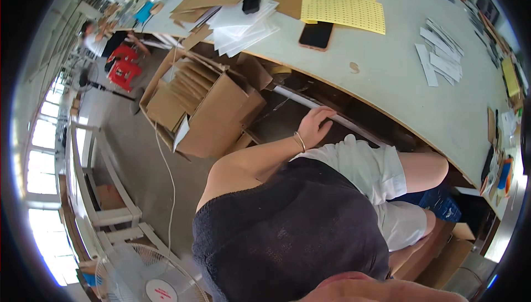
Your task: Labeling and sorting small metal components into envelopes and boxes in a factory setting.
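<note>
My left hand (316,125), with a thin bracelet on the wrist, rests by my lap just below the table's front edge. Its fingers are loosely bent with the thumb apart, and nothing shows in them. My right hand is out of the picture. Nearest on the table (381,64) lie a dark-screened phone (316,35) and a yellow sheet (343,13) with rows of small marks. Left of them is a pile of translucent white bags or sheets (240,28), with a small black object (251,2) on top.
An open cardboard box (213,116) packed with brown pieces stands left of my arm. White paper strips (441,53) lie to the right on the table. A fan (152,277) stands at lower left, with a cord (171,191) across the floor. A person sits far left beside red stools (124,69).
</note>
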Demonstrator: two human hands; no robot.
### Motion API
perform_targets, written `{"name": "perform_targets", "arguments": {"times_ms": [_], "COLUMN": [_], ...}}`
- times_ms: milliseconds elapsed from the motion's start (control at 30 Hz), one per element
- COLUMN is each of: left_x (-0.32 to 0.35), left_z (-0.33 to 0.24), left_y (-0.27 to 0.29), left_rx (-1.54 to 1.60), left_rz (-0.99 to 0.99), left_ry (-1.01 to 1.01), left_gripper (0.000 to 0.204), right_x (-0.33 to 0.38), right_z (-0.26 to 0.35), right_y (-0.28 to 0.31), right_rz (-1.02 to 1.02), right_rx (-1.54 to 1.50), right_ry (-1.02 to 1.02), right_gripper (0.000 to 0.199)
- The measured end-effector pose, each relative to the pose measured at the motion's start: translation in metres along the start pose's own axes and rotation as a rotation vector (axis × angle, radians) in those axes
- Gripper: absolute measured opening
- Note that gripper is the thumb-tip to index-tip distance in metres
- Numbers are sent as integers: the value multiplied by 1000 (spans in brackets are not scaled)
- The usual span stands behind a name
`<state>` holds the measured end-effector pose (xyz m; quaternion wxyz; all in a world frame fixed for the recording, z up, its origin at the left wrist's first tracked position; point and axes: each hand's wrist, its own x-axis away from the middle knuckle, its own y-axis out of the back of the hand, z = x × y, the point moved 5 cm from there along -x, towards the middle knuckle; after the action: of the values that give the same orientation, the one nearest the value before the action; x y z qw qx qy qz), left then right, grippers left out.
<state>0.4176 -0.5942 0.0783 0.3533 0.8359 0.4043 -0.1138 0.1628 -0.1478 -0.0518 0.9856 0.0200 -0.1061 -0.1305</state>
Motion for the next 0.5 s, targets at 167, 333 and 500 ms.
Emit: {"name": "perform_targets", "arguments": {"times_ms": [167, 333, 500], "left_x": [-7, -60, -129], "left_z": [-1, 8, 62], "left_y": [53, 146, 220], "left_rx": [-212, -646, -942], "left_rz": [-288, -614, -492], "left_ry": [-16, -175, 106], "left_gripper": [28, 23, 33], "right_x": [-18, -27, -28], "right_z": [3, 3, 0], "right_y": [-14, -24, -22], "right_rz": [51, 79, 78], "right_rx": [14, 25, 31], "right_ry": [3, -8, -30], "right_gripper": [62, 61, 59]}}
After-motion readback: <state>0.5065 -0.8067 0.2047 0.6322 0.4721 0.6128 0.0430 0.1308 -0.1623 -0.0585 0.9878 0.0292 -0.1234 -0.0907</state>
